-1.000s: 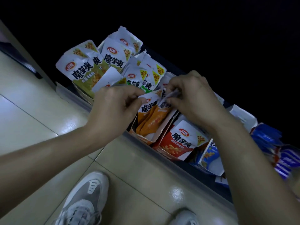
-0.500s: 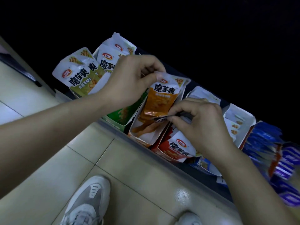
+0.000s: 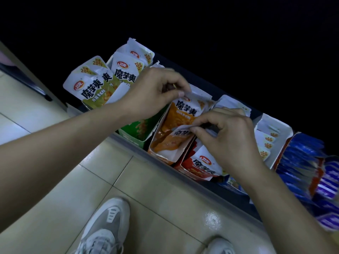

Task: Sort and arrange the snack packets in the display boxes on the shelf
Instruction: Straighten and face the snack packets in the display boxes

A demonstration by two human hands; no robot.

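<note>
On my feed the left hand (image 3: 154, 90) has its thumb and curled fingers pinched on the top edge of the upper orange packet (image 3: 185, 114), which stands in the orange display box (image 3: 165, 158). At four o'clock from it, the right hand (image 3: 225, 132) pinches the white top edge of a lower orange packet (image 3: 170, 142), lying at the front of the same box. The two hands are near each other but apart.

Under the left wrist, at seven o'clock, I see the green box (image 3: 135, 131). At ten o'clock from that hand, olive packets (image 3: 91, 88) fan out of their carton, tilted toward the floor. Below the right hand, at six o'clock, a red packet (image 3: 203, 164) sits in the red box (image 3: 185, 165), touching the orange one. At three o'clock stands a white box (image 3: 278, 129) of packets, then blurred blue packets (image 3: 300, 158). The shelf edge (image 3: 201, 187) runs diagonally; beneath it are the tiled floor (image 3: 55, 189) and a grey shoe (image 3: 104, 226).
</note>
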